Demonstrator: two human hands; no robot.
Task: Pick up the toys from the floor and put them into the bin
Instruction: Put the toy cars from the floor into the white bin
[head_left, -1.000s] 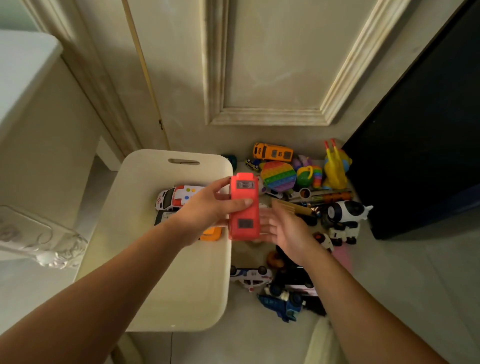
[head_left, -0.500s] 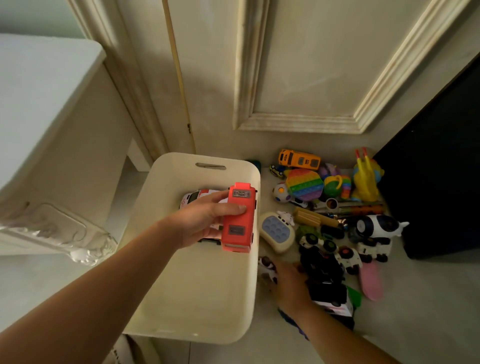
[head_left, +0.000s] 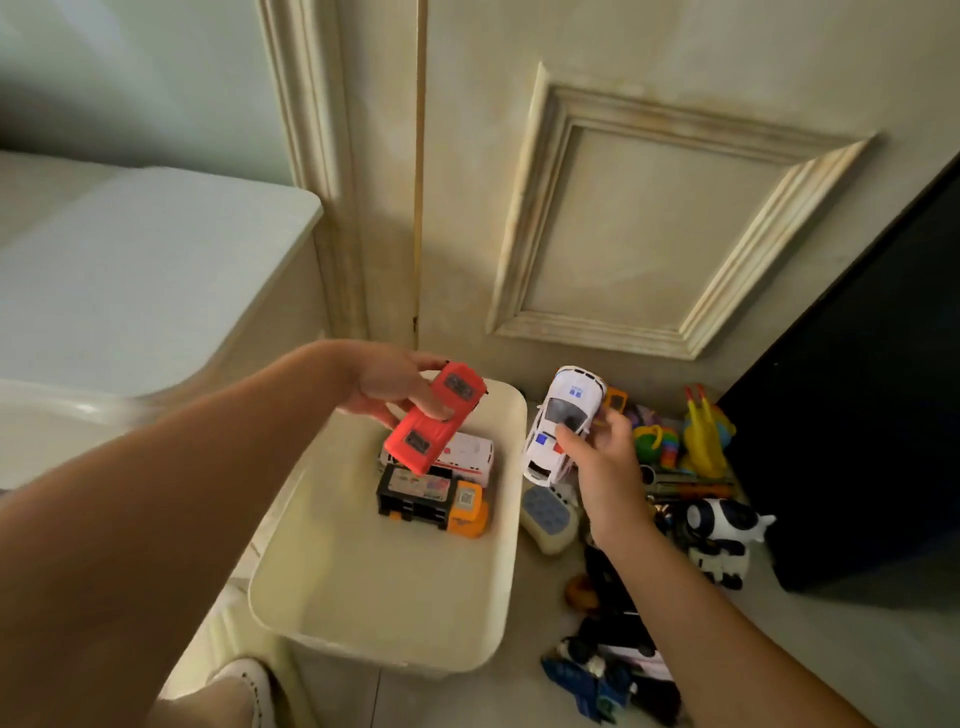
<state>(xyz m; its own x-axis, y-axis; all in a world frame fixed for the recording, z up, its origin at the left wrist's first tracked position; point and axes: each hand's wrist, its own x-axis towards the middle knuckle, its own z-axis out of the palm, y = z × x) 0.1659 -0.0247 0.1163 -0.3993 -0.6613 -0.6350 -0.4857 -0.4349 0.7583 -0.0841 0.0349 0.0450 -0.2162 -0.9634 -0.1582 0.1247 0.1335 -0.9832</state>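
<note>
A cream bin (head_left: 322, 603) stands on the floor at centre. My left hand (head_left: 387, 387) grips a red toy car (head_left: 436, 415), tilted, above the bin's far end. Inside the bin lie a white ambulance (head_left: 467, 457) and a black-and-orange truck (head_left: 431, 496). My right hand (head_left: 605, 462) holds a white police car (head_left: 561, 421) in the air just right of the bin's rim. Several toys lie on the floor to the right: a grey-blue button toy (head_left: 548, 514), a black-and-white cow (head_left: 727, 525), a blue vehicle (head_left: 587, 680).
A panelled door (head_left: 649, 218) closes off the far side. A dark cabinet (head_left: 872, 395) stands at the right. At the left is a white counter (head_left: 130, 270). A yellow toy (head_left: 704, 441) and a rainbow-coloured toy (head_left: 657, 441) lie by the door. A white shoe (head_left: 244, 686) shows at the bottom.
My right hand picked the white police car off the floor and lifted it beside the bin. My left hand moved the red car further over the bin and tilted it.
</note>
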